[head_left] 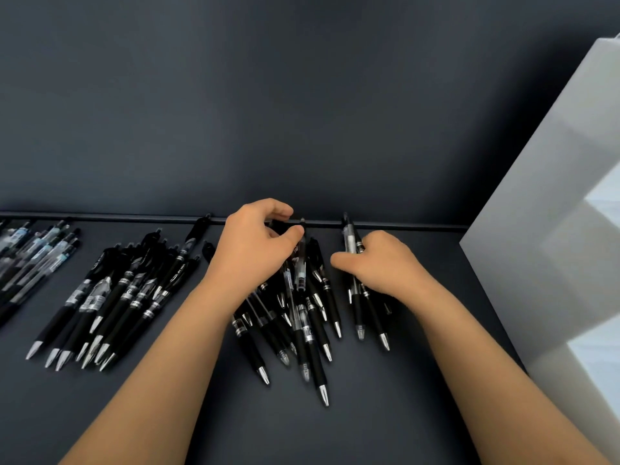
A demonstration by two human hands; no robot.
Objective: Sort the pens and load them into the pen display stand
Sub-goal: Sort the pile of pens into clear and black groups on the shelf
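Observation:
A loose heap of black pens (302, 327) lies in the middle of the dark table, tips pointing toward me. My left hand (255, 246) is over the heap's far end and pinches the top of one black pen (301, 260) between thumb and fingers. My right hand (379, 260) lies to the right of the heap, its fingers curled round a few pens (352, 239) whose tips stick out below the wrist. A sorted row of black pens (110, 297) lies to the left. Further left is a group of clear-barrelled pens (33, 253).
A white stepped stand (553, 213) rises at the right edge of the table. A dark wall stands behind the table's back edge (134, 218). Bare table surface (302, 431) shows between my forearms.

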